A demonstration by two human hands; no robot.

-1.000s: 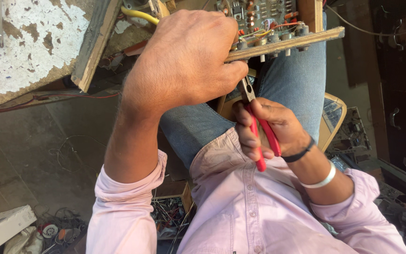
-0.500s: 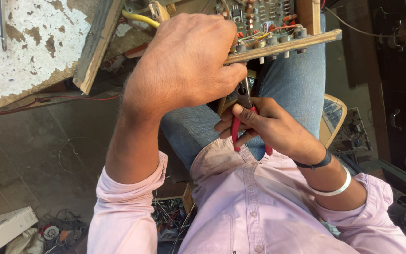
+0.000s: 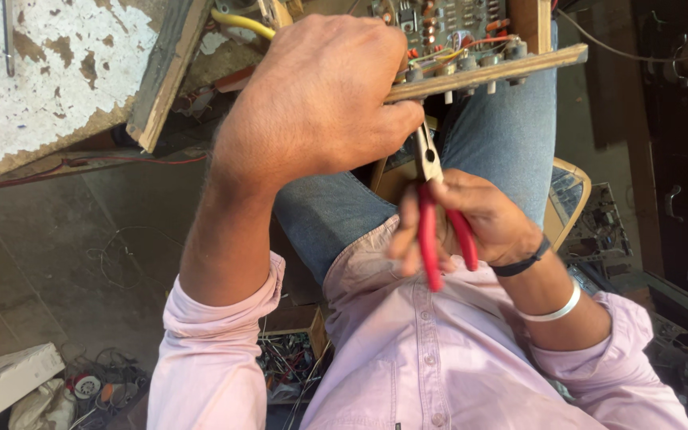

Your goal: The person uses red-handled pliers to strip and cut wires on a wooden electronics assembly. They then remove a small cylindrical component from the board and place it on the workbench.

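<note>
left hand [image 3: 320,95] clenched on wooden panel [image 3: 487,70], right hand [image 3: 479,219] below gripping red-handled pliers [image 3: 435,215] pointing up.

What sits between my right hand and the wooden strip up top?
The pliers: their metal nose runs from the right hand up to the wooden strip, beside the left hand. Head view.

Upper left I see a white, chipped surface [image 3: 33,87] with a wooden edge. Lower left, a white box [image 3: 5,386] and tangled wires [image 3: 288,362] lie on the grey floor [image 3: 57,263].
</note>
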